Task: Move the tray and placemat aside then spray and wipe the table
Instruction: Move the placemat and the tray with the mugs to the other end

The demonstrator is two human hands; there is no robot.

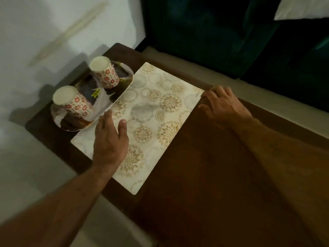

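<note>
Oval glossy dark-patterned tray [114, 93], upper left of frame, overlapping cream floral rectangular placemat [153, 122] at centre on dark wooden table [204, 175]. Left hand [109, 139] flat, relaxed on mat; right hand [220, 104] gripping mat's right corner. Risk: dragging mat first likely topples upturned red-flowered paper cups [105, 73].

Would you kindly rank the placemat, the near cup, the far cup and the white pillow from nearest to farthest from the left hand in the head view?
1. Placemat, directly beneath the left hand.
2. Near cup, just up and left on the tray.
3. Far cup, at the tray's far end.
4. White pillow, top right corner.
</note>
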